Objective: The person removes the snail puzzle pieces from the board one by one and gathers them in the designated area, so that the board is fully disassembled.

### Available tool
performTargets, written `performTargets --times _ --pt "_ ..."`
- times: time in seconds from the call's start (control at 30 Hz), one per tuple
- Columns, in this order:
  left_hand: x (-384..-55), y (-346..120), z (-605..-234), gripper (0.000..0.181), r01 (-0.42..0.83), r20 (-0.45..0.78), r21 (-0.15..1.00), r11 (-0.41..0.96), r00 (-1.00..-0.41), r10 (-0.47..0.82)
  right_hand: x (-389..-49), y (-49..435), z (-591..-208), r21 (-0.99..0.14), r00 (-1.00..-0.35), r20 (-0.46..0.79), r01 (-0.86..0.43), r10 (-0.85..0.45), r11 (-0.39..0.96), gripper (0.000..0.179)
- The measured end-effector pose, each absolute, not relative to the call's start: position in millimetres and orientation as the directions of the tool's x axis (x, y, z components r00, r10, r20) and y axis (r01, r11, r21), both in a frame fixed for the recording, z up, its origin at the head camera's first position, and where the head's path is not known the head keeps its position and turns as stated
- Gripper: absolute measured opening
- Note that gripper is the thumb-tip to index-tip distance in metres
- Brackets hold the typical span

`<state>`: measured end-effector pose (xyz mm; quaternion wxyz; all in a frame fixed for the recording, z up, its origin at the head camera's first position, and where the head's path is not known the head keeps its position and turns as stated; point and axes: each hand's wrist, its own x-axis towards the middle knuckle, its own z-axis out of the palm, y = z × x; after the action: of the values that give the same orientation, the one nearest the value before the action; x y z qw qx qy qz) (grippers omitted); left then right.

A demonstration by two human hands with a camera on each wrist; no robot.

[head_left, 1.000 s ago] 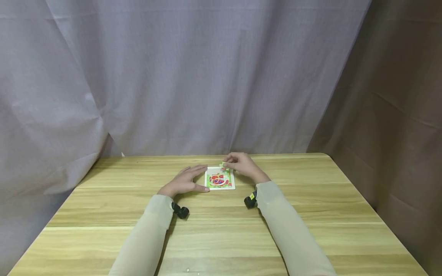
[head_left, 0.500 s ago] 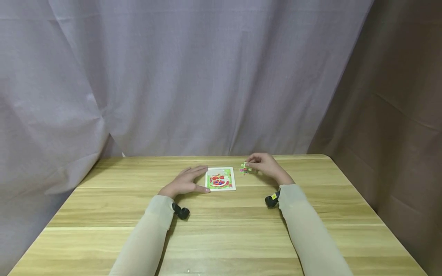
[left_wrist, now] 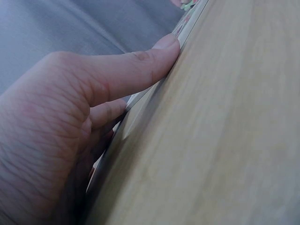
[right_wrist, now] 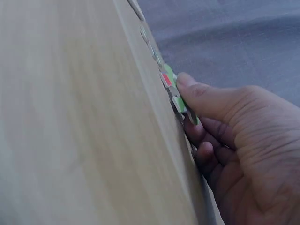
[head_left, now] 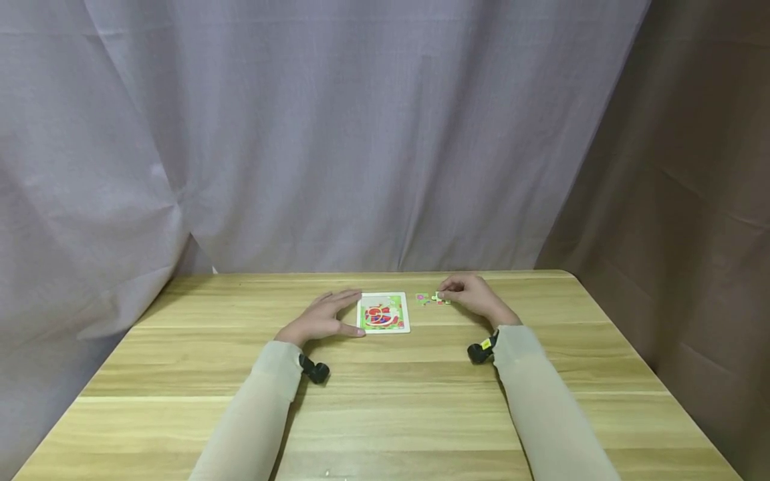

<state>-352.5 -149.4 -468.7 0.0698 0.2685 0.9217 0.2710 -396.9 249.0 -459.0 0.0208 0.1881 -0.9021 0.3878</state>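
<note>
A square puzzle board [head_left: 383,330] with a white frame and a red, green and blue picture lies on the table in the head view. My left hand [head_left: 325,316] rests at its left side, fingers straight, index tip by the far corner and thumb by the near corner. In the left wrist view the thumb [left_wrist: 140,68] touches the board's edge. To the board's right, my right hand [head_left: 472,295] pinches a green and white puzzle piece [right_wrist: 180,101] between thumb and fingers, low over the table. Another puzzle piece [head_left: 422,298], green and pink, lies just left of it.
The wooden table [head_left: 385,401] extends in front of the board and to both sides. A grey curtain [head_left: 361,133] hangs behind its far edge, and a brown one [head_left: 680,200] at the right. Black wrist cameras [head_left: 315,369] sit on both wrists.
My right hand has moved right from above the board with puzzle pieces and lowered to the table. A piece now lies between it and the board. My left hand has stayed put.
</note>
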Motion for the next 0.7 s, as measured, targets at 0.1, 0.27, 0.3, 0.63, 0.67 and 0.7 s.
performTargets --times 0.1,0.27,0.3,0.63,0.67,0.7 --pt "-351.0 -149.5 -468.1 0.105 0.454 0.016 0.545 0.705 -0.846 0.533 -397.1 246.9 -461.8 -0.675 -0.93 0.185 -0.354 -0.317 0.647 0.015" --pt "-350.7 -148.9 -466.5 0.105 0.457 0.023 0.551 0.698 -0.845 0.534 -397.8 246.6 -464.5 -0.658 -0.93 0.193 -0.36 -0.314 0.661 0.015" --pt "-350.6 -148.9 -466.1 0.105 0.457 0.023 0.55 0.699 -0.845 0.535 -397.9 246.8 -464.8 -0.654 -0.929 0.195 -0.363 -0.316 0.663 0.015" --pt "-348.8 -148.5 -464.3 0.105 0.457 0.018 0.544 0.704 -0.845 0.534 -399.4 247.3 -467.5 -0.649 -0.925 0.202 -0.373 -0.321 0.663 0.014" --pt "-348.3 -148.5 -464.2 0.105 0.455 0.017 0.545 0.704 -0.846 0.533 -399.3 247.3 -467.6 -0.646 -0.924 0.202 -0.375 -0.325 0.665 0.014" --pt "-348.2 -148.3 -464.0 0.105 0.455 0.017 0.545 0.704 -0.846 0.533 -399.2 247.3 -467.7 -0.644 -0.924 0.2 -0.375 -0.326 0.667 0.014"
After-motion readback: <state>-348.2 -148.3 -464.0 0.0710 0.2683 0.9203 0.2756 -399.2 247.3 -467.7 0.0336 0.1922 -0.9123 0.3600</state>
